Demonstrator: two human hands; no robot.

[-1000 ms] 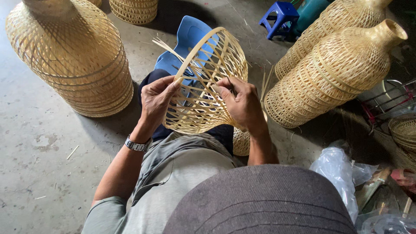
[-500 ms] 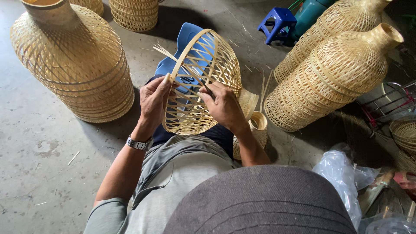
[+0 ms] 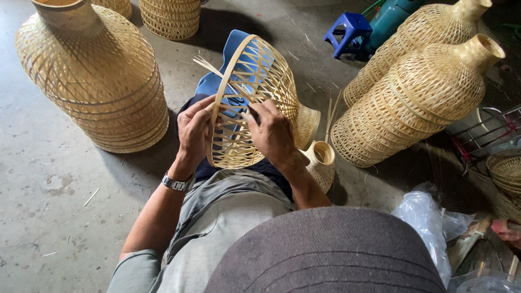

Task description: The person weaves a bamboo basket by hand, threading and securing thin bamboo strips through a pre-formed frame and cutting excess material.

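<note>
The left hand (image 3: 194,129) grips the woven bamboo basket (image 3: 254,103) by its rim to steady it (mouth tilted toward the person) while the right hand (image 3: 273,133) pinches a strip

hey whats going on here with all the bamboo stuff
A seated person holds an unfinished, open-weave bamboo lampshade frame over their lap. The left hand, with a metal wristwatch on that wrist, grips its rim, while the right hand presses fingers against the strips at the wide open end. Loose strip ends stick out at the top. Around them on the concrete floor stand finished vase-shaped woven bamboo pieces, one large on the left and two leaning on the right, near a small blue plastic stool.
</note>
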